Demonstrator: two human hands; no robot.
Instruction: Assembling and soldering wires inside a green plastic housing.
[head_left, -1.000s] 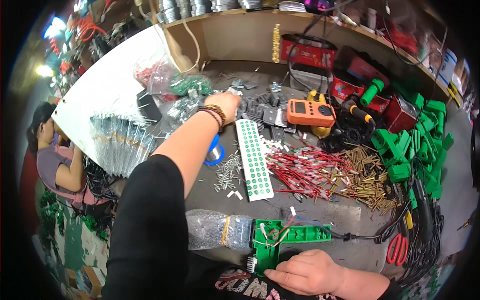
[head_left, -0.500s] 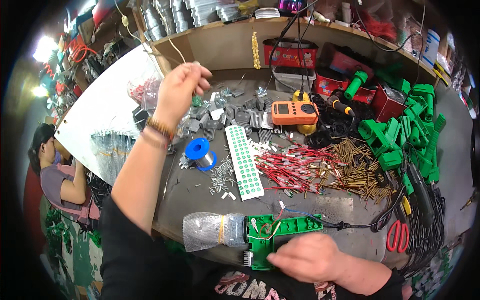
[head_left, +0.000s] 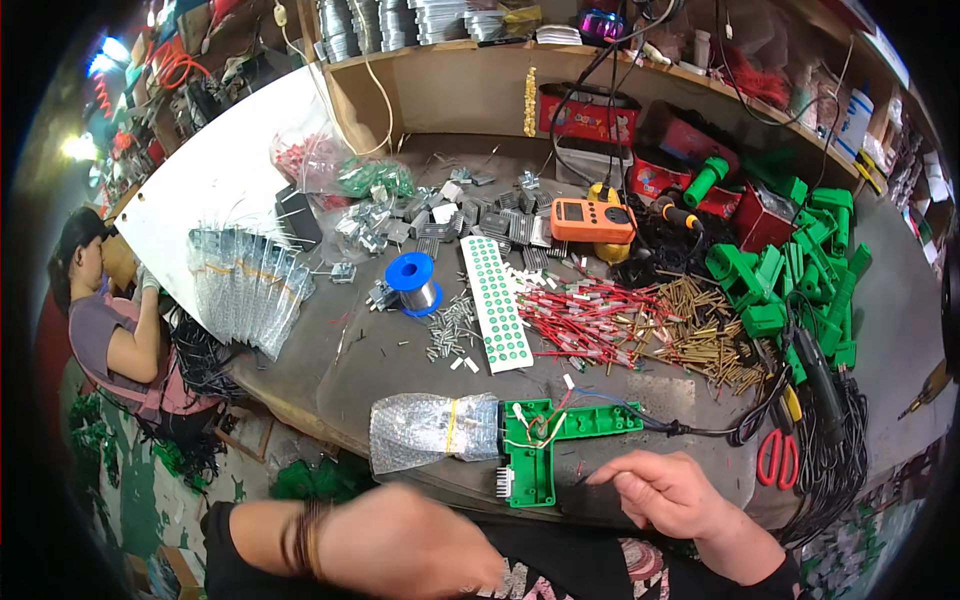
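Green housing (head_left: 533,462), wired, open-faced.
Left hand (head_left: 405,542) blurred, grip indiscernible; right hand (head_left: 665,495) loosely curled, any pinch unclear.

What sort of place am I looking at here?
Probably a small electronics assembly workshop: there's an orange handheld meter, a blue spool of silvery wire and an open, wired green plastic housing.

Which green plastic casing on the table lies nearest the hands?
The open casing just right of the bubble-wrapped bundle, with wires inside it; the other tabletop casings lie farther off, toward the right.
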